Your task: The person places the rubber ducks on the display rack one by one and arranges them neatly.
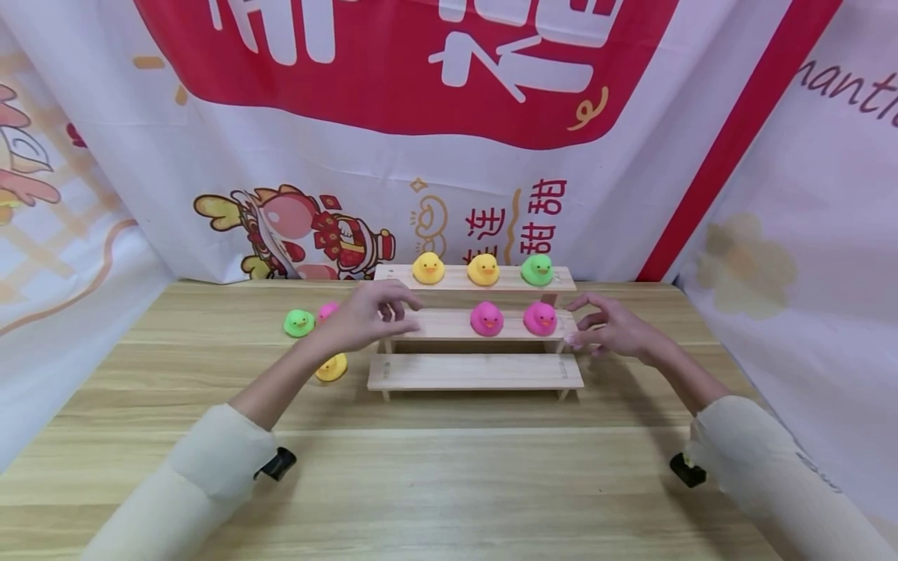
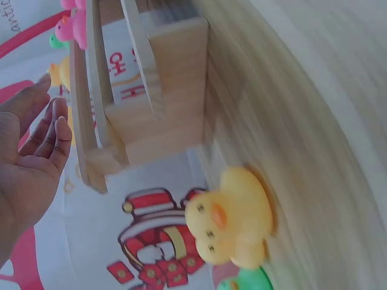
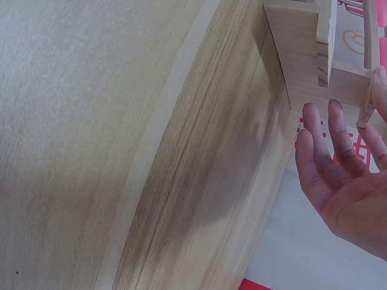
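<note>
A three-step wooden rack [image 1: 477, 372] stands on the table. On its top step sit two yellow ducks [image 1: 483, 269] and a green duck [image 1: 538, 269]; the middle step bears two pink ducks [image 1: 487, 319] toward the right. My left hand [image 1: 372, 315] hovers at the middle step's left end, fingers loosely bent and holding nothing. At the right end of that step is my right hand [image 1: 612, 327], its fingers relaxed with no duck in them. In the right wrist view the right hand [image 3: 354, 187] is close to the step's end; whether it touches cannot be told.
Left of the rack, a green duck [image 1: 298, 322], a yellow duck [image 1: 331, 367] and a pink duck [image 1: 326, 312] partly behind my left hand lie on the table [image 1: 449, 491]. Printed cloth [image 1: 337, 140] hangs behind and on both sides.
</note>
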A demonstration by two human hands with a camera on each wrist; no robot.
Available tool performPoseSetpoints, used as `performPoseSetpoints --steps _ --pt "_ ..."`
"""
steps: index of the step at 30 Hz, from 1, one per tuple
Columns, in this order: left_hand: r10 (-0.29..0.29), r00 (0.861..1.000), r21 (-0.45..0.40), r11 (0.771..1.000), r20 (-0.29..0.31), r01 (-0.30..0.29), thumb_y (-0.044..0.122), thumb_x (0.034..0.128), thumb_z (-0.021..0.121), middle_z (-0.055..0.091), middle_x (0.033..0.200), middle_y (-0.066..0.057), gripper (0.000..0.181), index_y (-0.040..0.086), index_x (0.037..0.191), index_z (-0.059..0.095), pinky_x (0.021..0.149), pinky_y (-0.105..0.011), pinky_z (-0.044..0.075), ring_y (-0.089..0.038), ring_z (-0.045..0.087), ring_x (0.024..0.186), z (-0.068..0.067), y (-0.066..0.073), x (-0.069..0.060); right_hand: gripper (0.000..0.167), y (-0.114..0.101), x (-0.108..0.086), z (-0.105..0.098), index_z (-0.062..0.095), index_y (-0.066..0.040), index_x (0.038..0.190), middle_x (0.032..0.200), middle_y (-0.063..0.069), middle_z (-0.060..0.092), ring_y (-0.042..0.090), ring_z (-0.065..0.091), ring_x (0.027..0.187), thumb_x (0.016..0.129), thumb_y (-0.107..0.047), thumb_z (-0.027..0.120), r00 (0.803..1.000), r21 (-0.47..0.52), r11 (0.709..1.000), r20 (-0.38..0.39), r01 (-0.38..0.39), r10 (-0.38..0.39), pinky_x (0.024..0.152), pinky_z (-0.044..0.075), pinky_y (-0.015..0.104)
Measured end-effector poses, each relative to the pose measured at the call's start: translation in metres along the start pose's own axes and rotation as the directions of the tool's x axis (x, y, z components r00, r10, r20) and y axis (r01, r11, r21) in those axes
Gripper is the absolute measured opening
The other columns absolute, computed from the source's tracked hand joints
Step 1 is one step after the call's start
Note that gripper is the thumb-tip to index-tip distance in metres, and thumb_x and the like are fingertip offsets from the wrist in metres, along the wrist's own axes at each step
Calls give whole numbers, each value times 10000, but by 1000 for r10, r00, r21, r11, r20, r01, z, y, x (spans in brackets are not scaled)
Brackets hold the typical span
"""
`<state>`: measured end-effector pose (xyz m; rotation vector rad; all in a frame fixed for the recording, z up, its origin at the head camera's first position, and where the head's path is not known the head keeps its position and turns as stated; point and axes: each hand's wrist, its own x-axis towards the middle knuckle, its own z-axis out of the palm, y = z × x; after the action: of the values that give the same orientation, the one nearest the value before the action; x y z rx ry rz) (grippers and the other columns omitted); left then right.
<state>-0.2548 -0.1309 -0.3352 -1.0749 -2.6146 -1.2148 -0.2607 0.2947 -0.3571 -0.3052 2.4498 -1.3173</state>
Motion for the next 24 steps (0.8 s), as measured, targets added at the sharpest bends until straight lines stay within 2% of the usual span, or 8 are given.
performPoseSetpoints --steps 9,17,24 --pt "-48 998 56 997 -51 51 75 888 824 733 941 -96 221 -27 1071 757 672 -247 539 -179 631 768 -23 -21 -24 531 0 -1 1 424 27 1385 999 160 705 278 712 938 957 -61 726 1000 11 1000 7 12 -13 725 629 460" --pt "-133 988 113 983 -82 141 78 885 828 739 966 -113 233 -6 1093 765 669 -249 553 -197 641 770 -43 -44 -41 545 0 -1 0 425 22 1393 1007 168 702 268 711 933 953 -67 734 1000 14 1000 7 9 -10 723 626 457" --pt "-206 977 149 966 -55 212 54 896 807 731 881 -61 199 -11 1081 772 637 -247 552 -190 635 752 -55 -60 -56 550 -1 -2 0 423 25 1402 1016 169 707 257 714 925 959 -79 732 1000 7 1000 10 10 -10 718 627 454"
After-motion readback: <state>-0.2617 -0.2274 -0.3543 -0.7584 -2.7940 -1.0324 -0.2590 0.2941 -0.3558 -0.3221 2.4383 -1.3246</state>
